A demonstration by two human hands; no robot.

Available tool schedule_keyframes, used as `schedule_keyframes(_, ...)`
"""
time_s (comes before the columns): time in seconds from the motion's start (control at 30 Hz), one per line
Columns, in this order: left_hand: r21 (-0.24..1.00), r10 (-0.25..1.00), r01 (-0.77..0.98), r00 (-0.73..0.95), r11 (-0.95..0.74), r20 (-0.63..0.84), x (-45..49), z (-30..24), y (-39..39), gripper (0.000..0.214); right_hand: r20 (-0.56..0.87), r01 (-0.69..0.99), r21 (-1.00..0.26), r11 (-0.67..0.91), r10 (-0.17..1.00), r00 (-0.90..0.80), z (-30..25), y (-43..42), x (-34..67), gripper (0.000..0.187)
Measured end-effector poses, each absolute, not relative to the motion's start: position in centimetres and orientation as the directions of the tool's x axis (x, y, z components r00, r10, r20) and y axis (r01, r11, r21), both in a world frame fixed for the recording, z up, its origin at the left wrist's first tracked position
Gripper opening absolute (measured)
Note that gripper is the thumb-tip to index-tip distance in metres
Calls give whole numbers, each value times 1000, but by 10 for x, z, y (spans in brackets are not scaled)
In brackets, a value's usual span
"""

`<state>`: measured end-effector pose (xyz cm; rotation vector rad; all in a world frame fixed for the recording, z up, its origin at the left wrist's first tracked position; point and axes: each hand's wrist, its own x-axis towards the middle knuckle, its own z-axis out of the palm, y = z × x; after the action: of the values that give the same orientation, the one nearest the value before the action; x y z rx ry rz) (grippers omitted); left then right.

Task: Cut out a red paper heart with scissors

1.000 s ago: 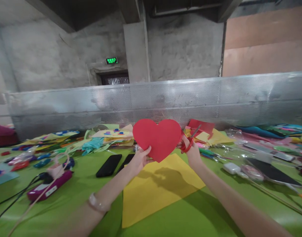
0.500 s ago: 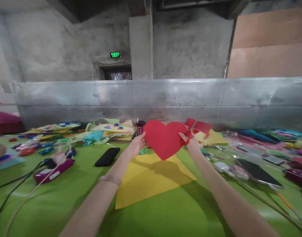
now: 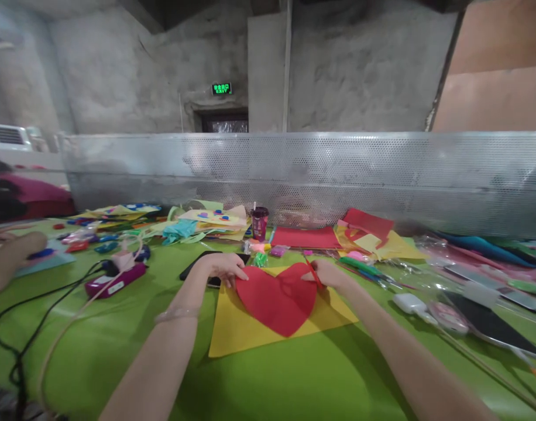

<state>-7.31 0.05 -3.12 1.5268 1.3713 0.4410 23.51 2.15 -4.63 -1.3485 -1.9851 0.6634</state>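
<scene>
A red paper heart [image 3: 277, 298] lies flat on a yellow sheet [image 3: 233, 330] on the green table [image 3: 294, 380]. My left hand [image 3: 222, 268] rests on the heart's upper left lobe, fingers bent and spread, pressing the paper down. My right hand [image 3: 327, 273] is at the upper right lobe, fingers closed round red-handled scissors [image 3: 312, 273] whose handle pokes out by the heart's edge.
A black phone [image 3: 198, 266] lies just behind my left hand. A dark cup [image 3: 260, 223], red sheets [image 3: 305, 238] and piles of coloured paper line the perforated metal screen [image 3: 338, 169]. Another person's hand [image 3: 13, 254] is at the far left. Cables [image 3: 40, 292] and tablets [image 3: 483, 307] lie either side.
Both hands lowered the red heart from in front of me down flat onto the yellow sheet. The head turned slightly left and down.
</scene>
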Motion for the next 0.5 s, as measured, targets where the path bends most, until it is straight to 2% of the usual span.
schedule_keyframes(0.2,671,927,735,182,93,-328,-67,-27,2,32,227,840,-446,308,947,-227,-51,23,229,28)
schedule_keyframes(0.4,538,985,842,59,38,-161,-86,-30,9,39,291,929,-296,221,948,-132,-45,31,241,31)
schedule_keyframes(0.5,509,997,861,30,11,-73,-91,-32,13,38,317,942,-245,229,937,-146,-38,33,252,31)
